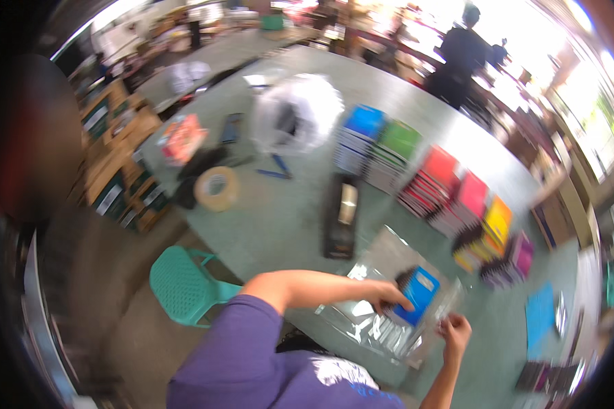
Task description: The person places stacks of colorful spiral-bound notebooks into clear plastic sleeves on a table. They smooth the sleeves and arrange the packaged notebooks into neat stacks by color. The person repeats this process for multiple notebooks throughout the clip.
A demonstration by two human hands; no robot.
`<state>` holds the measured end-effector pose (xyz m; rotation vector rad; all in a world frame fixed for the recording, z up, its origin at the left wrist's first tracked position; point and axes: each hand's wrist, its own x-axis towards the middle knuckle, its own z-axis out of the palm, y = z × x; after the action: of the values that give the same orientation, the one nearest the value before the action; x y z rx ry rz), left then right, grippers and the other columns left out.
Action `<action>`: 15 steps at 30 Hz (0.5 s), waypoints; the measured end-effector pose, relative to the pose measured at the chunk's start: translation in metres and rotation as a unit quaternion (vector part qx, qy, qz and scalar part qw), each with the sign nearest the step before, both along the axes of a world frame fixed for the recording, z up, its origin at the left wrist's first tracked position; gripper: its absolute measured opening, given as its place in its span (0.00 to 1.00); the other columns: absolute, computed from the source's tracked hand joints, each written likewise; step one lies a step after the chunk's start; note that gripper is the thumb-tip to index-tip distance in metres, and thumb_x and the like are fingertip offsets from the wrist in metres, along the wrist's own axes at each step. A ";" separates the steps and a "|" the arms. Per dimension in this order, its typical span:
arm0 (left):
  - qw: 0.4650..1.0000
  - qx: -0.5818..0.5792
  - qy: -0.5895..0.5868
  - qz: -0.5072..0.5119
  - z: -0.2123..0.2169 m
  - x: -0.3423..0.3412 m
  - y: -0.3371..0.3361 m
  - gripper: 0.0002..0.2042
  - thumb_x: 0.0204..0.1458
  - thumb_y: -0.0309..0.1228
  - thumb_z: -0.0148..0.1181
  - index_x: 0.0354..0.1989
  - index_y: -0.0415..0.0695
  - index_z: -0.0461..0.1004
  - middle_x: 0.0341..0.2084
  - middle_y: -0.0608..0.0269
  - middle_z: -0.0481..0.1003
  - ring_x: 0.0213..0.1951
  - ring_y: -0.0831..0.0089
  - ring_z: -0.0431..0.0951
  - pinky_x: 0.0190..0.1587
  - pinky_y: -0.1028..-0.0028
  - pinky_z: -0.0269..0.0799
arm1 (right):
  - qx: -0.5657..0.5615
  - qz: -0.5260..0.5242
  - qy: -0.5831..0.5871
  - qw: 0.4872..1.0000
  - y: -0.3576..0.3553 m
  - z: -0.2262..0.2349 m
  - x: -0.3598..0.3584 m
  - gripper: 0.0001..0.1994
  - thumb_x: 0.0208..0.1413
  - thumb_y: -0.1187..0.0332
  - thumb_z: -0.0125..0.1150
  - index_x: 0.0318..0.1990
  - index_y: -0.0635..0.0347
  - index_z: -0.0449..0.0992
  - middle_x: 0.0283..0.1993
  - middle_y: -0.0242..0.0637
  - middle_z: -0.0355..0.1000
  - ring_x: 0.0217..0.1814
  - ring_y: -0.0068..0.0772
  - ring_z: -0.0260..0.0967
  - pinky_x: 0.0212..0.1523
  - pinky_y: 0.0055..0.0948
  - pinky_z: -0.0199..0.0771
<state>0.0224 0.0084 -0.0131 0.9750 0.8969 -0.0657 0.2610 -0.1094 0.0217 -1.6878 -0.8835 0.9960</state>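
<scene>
A small blue notebook (416, 293) with a dark binding lies on clear plastic bags (361, 320) near the table's front edge. My left hand (391, 297) grips it by its left side, with the thumb over the cover. To its right, my right hand (455, 330) is closed in a pinch by the edge of the clear plastic; the film between the fingertips is hard to make out. Beyond them stand stacks of small notebooks: blue (363, 123), green (400, 140), red (438, 167), pinkish red (469, 194), yellow (496, 221) and purple (520, 255).
A long black object (340, 218), perhaps a stapler, lies ahead of my left hand. Farther left are a tape roll (217, 189), blue pens (274, 170) and a translucent plastic bundle (297, 112). A green stool (187, 286) stands beside the table; boxes and a person (460, 54) are beyond.
</scene>
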 end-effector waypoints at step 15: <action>0.979 0.128 0.137 -0.074 0.021 -0.011 0.012 0.37 0.47 0.62 0.53 0.40 0.31 0.72 0.31 0.49 0.76 0.31 0.64 0.77 0.34 0.69 0.75 | -0.153 0.086 -0.121 0.977 0.011 0.018 -0.007 0.13 0.54 0.66 0.59 0.24 0.67 0.72 0.19 0.36 0.72 0.18 0.22 0.69 0.19 0.23 0.69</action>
<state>0.0110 0.0201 0.0080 1.2944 1.1016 -0.2198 0.2536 -0.0986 0.0401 -2.0528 -1.0929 1.1005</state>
